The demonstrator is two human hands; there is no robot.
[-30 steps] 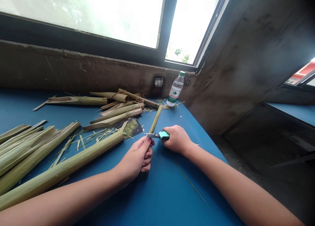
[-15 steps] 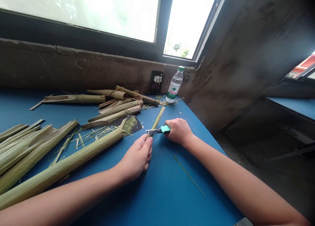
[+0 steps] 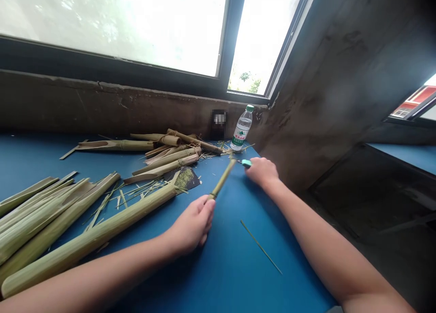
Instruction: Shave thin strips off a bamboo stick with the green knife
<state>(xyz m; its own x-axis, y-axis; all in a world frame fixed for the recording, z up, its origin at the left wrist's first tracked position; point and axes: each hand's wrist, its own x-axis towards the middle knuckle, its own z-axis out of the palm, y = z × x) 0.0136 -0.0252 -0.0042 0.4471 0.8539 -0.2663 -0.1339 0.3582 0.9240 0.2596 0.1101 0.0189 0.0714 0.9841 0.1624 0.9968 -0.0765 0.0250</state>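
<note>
My left hand is closed on the near end of a thin green bamboo strip that slants up and away over the blue table. My right hand is closed round a knife with a teal handle, held at the strip's far tip. The blade is hard to make out. A long thick bamboo stalk lies just left of my left hand.
Split bamboo pieces lie at the left, and a pile of tied bamboo sections sits near the wall. A water bottle stands in the corner under the window. One thin sliver lies between my forearms. The table's right edge drops off beside my right arm.
My right hand has slid the knife away along the strip, from near my left hand out to the strip's far tip. My left hand has kept its grip.
</note>
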